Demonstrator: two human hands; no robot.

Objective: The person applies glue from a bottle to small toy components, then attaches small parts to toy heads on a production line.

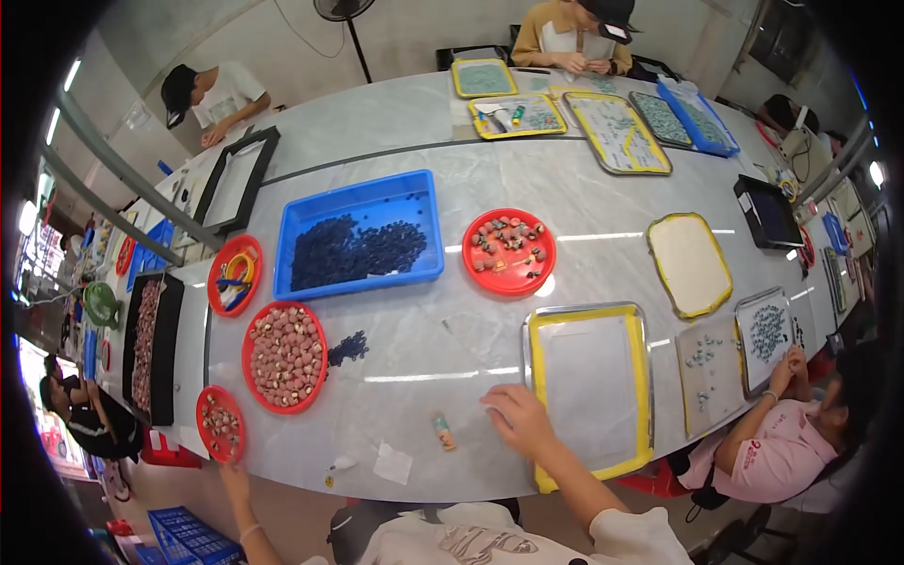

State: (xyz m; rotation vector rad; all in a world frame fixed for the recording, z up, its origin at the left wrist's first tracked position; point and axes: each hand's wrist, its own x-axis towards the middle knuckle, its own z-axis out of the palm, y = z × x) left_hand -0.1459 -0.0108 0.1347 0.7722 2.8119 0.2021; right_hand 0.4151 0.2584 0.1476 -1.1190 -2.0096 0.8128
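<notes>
My right hand (520, 421) rests on the grey marble table (414, 377) just left of a metal tray with a yellow-rimmed white insert (589, 386). Its fingers are curled toward the left, and something small and pale may be at the fingertips. A small orange-and-blue tube (443, 430) lies a little to its left. My left hand (234, 478) is at the table's near edge, fingers stretched out, just below a small red plate of brown-pink pieces (219, 424). A larger red plate of the same pieces (284, 356) lies behind it, beside a small heap of dark blue beads (348, 347).
A blue bin of dark blue beads (358, 235), a red plate of mixed pieces (508, 250), a red plate with tools (235, 274) and several trays lie farther out. A person in pink (782, 443) works at the right; other people sit at the far side.
</notes>
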